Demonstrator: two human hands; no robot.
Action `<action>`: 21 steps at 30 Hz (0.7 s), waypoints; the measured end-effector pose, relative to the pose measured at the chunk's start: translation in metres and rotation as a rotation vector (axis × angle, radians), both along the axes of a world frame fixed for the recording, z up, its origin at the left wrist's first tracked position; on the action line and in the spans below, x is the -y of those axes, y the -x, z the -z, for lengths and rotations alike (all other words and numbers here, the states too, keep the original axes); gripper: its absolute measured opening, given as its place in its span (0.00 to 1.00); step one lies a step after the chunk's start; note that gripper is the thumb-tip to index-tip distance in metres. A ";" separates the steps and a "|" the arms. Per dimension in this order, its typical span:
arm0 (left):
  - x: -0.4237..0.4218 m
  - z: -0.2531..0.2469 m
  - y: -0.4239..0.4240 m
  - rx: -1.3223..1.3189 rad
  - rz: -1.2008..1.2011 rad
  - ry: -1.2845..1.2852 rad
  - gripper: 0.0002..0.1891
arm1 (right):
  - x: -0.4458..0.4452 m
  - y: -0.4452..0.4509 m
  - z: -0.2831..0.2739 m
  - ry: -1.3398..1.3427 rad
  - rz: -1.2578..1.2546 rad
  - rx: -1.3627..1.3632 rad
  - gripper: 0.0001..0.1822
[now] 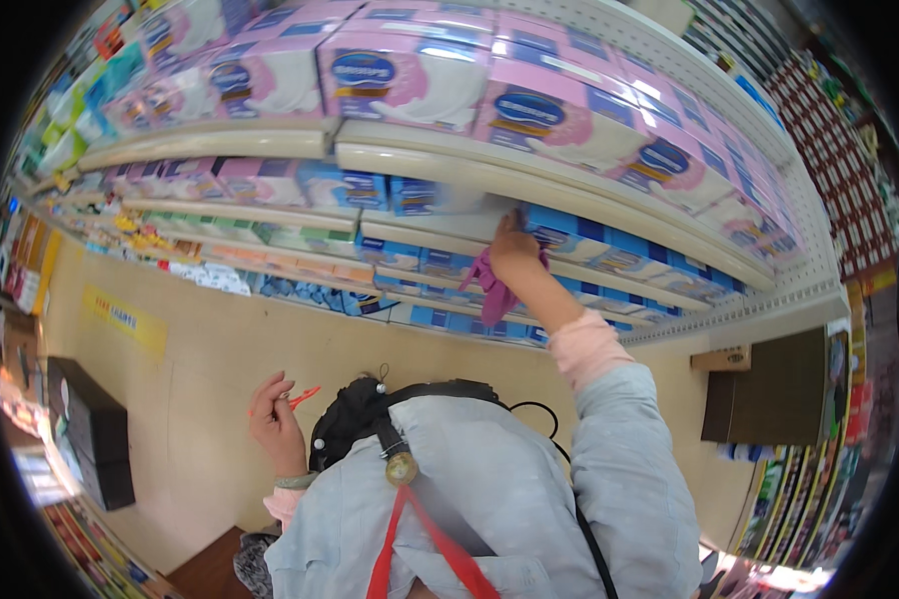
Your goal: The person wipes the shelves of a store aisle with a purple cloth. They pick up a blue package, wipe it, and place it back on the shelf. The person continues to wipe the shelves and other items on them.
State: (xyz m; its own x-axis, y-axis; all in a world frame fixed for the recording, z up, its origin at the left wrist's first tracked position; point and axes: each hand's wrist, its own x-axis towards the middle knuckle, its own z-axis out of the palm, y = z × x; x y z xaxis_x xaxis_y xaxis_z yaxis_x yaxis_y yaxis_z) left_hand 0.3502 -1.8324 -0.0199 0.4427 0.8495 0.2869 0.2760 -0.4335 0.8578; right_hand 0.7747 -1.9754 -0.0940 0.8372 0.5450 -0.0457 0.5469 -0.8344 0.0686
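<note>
My right hand (515,245) reaches onto the second shelf from the top in view, under its upper ledge. A purple cloth (492,288) is bunched in that hand and hangs below it. The fingers are at the near end of a row of blue boxes (558,233); whether they touch is unclear. Bare shelf surface (449,224) shows left of the hand, beside another blue box (413,196). My left hand (279,423) is low at my left side, its fingers curled around a small red-orange object (303,397), too small to identify.
Pink-and-white boxes (404,78) line the shelf above, behind a cream shelf edge (449,161). Lower shelves hold green boxes (300,236) and more blue ones (442,262). A black box (94,434) stands on the floor at left, a dark cabinet (764,397) at right.
</note>
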 end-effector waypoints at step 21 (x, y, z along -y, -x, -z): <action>-0.010 0.005 -0.002 -0.024 0.007 0.066 0.14 | -0.108 -0.010 -0.065 -0.090 -0.244 0.052 0.33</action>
